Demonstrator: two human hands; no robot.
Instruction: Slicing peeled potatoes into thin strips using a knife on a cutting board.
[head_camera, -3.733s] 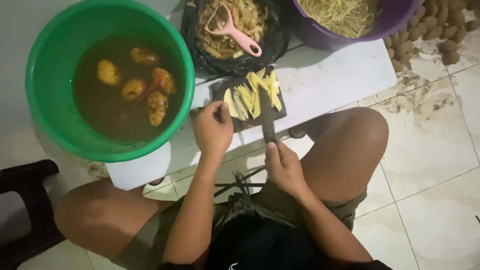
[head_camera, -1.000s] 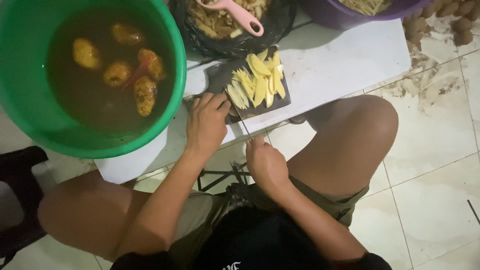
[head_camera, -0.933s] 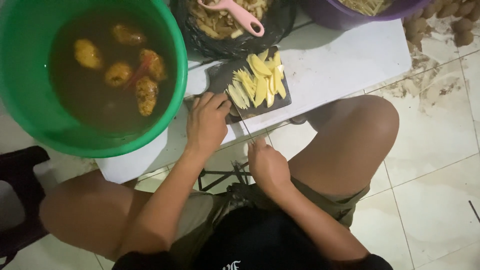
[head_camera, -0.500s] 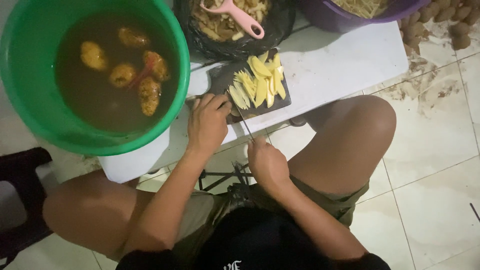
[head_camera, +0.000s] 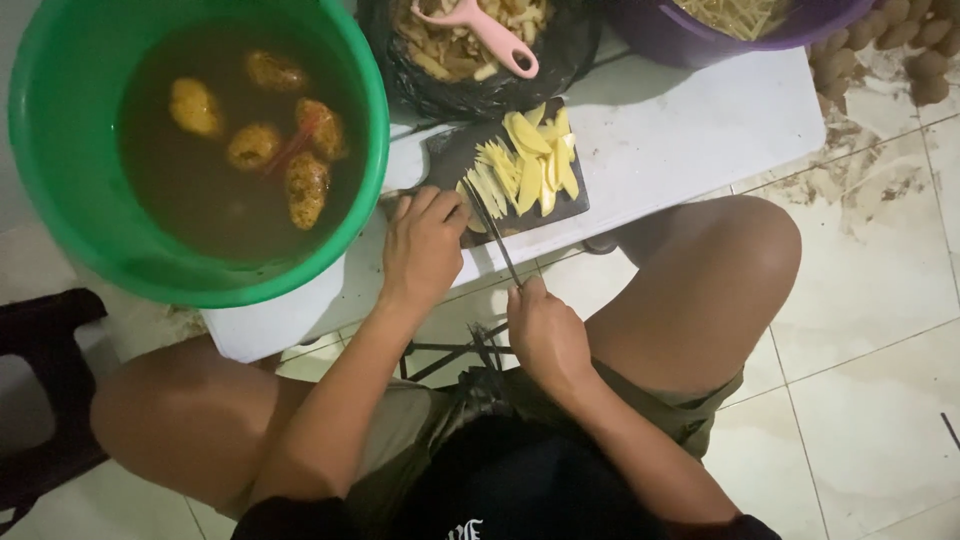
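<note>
A small dark cutting board (head_camera: 455, 150) lies on a low white table (head_camera: 700, 130) and carries yellow potato slices and strips (head_camera: 530, 160). My left hand (head_camera: 422, 245) rests on the board's near left corner, fingers pressing down on a piece I can barely see. My right hand (head_camera: 545, 335) grips the handle of a knife (head_camera: 490, 232), whose blade angles up across the board beside the strips.
A big green bucket (head_camera: 60, 150) holds brown water and several potatoes (head_camera: 265, 140). A black bag of peelings (head_camera: 470, 50) with a pink peeler (head_camera: 490, 30) sits behind the board. A purple basin (head_camera: 740, 25) holds cut strips. Unpeeled potatoes (head_camera: 890, 45) lie on the tiled floor.
The knife has gone from lying flat across the board to angling from my right hand to the strips. The view has shifted slightly; my left hand stays on the board's corner.
</note>
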